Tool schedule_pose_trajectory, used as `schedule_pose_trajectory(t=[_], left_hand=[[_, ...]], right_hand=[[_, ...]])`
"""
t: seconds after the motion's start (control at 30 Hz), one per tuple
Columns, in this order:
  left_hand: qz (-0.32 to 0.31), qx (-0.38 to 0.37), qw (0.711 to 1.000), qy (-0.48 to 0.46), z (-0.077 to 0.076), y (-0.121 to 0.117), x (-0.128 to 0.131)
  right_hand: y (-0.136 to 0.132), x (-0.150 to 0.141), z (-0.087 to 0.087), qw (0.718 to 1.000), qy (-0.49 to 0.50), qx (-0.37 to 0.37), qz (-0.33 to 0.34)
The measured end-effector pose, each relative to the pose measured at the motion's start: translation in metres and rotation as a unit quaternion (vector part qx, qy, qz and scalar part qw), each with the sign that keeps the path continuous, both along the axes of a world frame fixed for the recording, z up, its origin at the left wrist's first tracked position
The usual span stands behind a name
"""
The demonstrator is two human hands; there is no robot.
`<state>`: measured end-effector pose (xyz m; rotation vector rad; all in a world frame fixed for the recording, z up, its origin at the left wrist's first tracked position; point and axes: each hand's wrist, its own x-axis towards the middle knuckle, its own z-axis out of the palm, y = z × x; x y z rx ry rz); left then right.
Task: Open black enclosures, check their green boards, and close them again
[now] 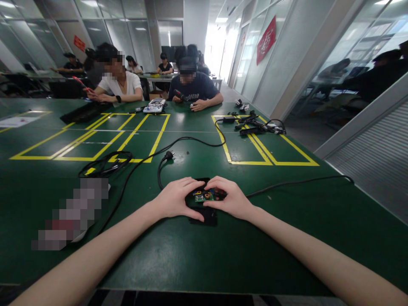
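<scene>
A small green circuit board (pixel 200 198) with coloured wires and a copper coil lies between my hands, low over the table. Around it is an opened black plastic case (pixel 207 217), one half on the near side and one beyond the board. My left hand (pixel 175 199) curves around the left side of the case, thumb on the near half, fingers at the far half. My right hand (pixel 232 197) has thumb and fingers closed at the right edge of the board, beside a dark red and black part. Its exact contact is partly hidden by the fingers.
A black cord with a plug (pixel 168 156) lies left of the case; another cable (pixel 299 182) runs right. Coiled cable (pixel 108 165) and a blurred-out object (pixel 76 212) are at left. Adapters and cords (pixel 255 125) lie far right. Two people sit across the green table (pixel 153 263).
</scene>
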<state>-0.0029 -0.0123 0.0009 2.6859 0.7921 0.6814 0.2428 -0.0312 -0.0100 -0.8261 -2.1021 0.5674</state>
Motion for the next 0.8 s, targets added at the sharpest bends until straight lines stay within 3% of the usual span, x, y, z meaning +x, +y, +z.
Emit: schedule_pose_trajectory(t=[0.23,0.43,0.7,0.8], left_hand=[[0.016,0.006,1.000,-0.001,0.0000,-0.0009,0.0036],[0.027,0.020,0.999,-0.019,-0.0006,-0.0034,0.0049],[-0.008,0.044,0.998,-0.037,-0.0008,-0.0024,0.0044],[0.011,0.058,0.997,-0.041,-0.0006,-0.0020,0.0034]], right_hand=[[-0.0051,-0.0027,0.0011,0.999,-0.051,0.007,0.000],[-0.0043,-0.0039,0.0048,0.994,-0.081,0.065,0.019],[-0.0028,-0.0035,0.0030,0.995,-0.093,0.011,-0.045],[-0.0029,-0.0029,0.0030,0.994,-0.098,0.003,-0.052]])
